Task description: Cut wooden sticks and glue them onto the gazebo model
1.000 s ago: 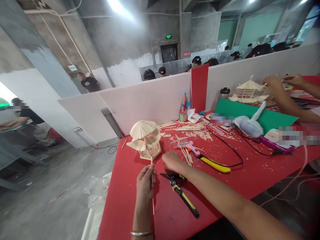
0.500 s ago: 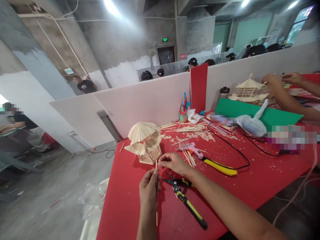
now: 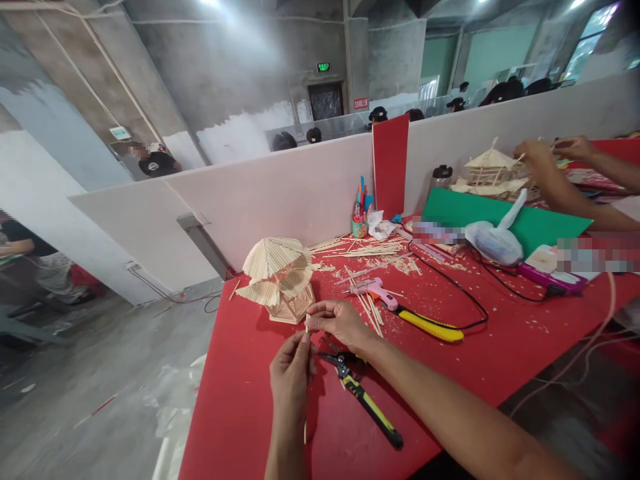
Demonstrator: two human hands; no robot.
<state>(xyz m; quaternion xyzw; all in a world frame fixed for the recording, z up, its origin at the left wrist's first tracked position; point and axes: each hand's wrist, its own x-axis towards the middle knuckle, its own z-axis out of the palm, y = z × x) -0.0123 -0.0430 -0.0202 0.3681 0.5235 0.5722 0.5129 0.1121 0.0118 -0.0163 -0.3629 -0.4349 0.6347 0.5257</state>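
A thin wooden stick [image 3: 305, 432] is pinched in my left hand [image 3: 290, 373], and its lower end sticks out below the palm. At the stick's upper end, the thumb and fingertips of my right hand [image 3: 343, 325] close on the tip. Just beyond my hands stands a small pavilion model [image 3: 277, 277] built of wooden sticks, with a two-tiered roof and a slatted base. Black-and-yellow cutting pliers [image 3: 367, 403] lie below my right forearm, their jaws pointing toward my left hand; part of them is hidden.
A pink-and-yellow glue gun [image 3: 385, 297] with a black cord lies to the right. Loose sticks [image 3: 370, 248] and scraps litter the red table [image 3: 240, 400]. Behind stand a pen cup [image 3: 359, 228] and a white partition [image 3: 280, 187]. A green board [image 3: 505, 217] separates another person's hands [image 3: 537, 160] and model.
My right fingertips have come onto the stick's upper end, where they were slightly apart from it before. The view has shifted a little, and the pliers stay on the table.
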